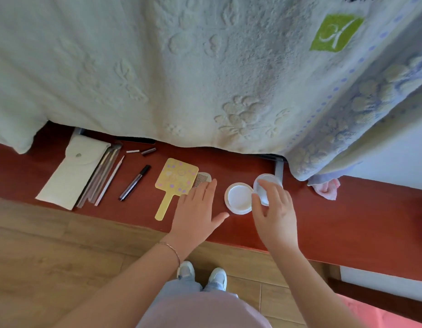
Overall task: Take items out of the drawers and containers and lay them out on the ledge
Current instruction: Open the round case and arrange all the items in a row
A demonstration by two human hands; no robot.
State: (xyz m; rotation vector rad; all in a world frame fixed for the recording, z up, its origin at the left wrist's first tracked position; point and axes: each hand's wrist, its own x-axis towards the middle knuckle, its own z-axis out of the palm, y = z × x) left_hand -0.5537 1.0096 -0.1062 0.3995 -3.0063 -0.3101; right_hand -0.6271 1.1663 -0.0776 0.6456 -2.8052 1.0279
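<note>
Right hand [275,209] pinches the upturned clear lid [264,188] of a small round white plastic compact [239,198], thumb and fingers curled on the lid's near edge. Compact lies open on the red-brown wooden ledge [347,221]; its base sits flat at 9 o'clock from the lid, hinge between them. Base interior reads plain white; whether it holds a puff, powder or nothing cannot be told.

Left hand [197,209] rests flat and relaxed on the ledge, fingers straight, holding nothing. Its fingertips touch or just overlap a small grey comb [204,178], which lies partly behind the yellow paddle-shaped hand mirror with lilac dots [174,183]. Mirror handle points to 7 o'clock.

Key relation: compact base lies between the two hands, at 3 o'clock from the left hand and 9 o'clock from the right. The right hand is already on it, so it is judged the working hand for whatever comes out of the compact.

Already laid out, running toward 9 o'clock from the mirror: dark slim pen-like tube [135,183], long axis 1 to 7 o'clock; thin white stick [110,183]; bundle of makeup brushes [102,171]; flat white snap-button pouch [72,174]. Two short pieces, one white [133,151] and one dark [148,151], lie toward 12 o'clock, near the hanging pale green embossed blanket [157,67].

Pouch appears flat, judged emptied.
</note>
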